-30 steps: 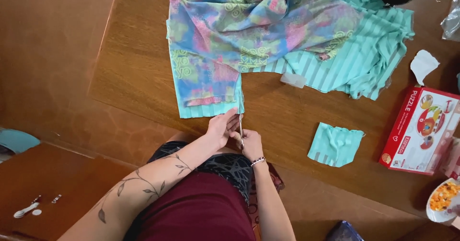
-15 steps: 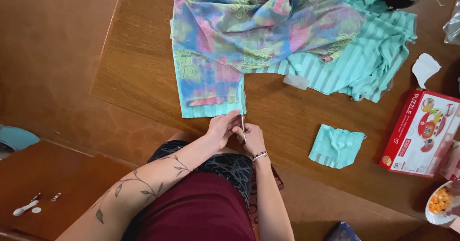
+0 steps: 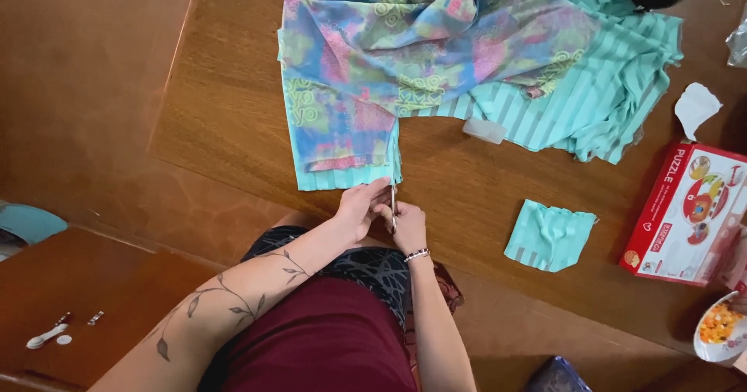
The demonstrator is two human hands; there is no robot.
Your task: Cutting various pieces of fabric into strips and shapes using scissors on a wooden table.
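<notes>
Wooden table (image 3: 233,112) at twelve o'clock: fabric hem (image 3: 346,175) is pinched by left hand (image 3: 359,209), scissors (image 3: 394,205) gripped by right hand (image 3: 408,227); cloth best kept taut.

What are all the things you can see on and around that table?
Patterned fabric: one, blue, pink and green, top middle of the table.
Striped fabric: one, mint green, under and right of the patterned fabric.
Fabric scrap: one, mint striped, lying apart at right.
Puzzle box: one, red, right edge.
Bowl: one, white with orange bits, bottom right.
Paper piece: one, white, upper right.
Table: one, brown wood.
Scissors: one, thin metal, at the fabric's lower edge.
Left hand: at the fabric edge.
Right hand: holds the scissors.
</notes>
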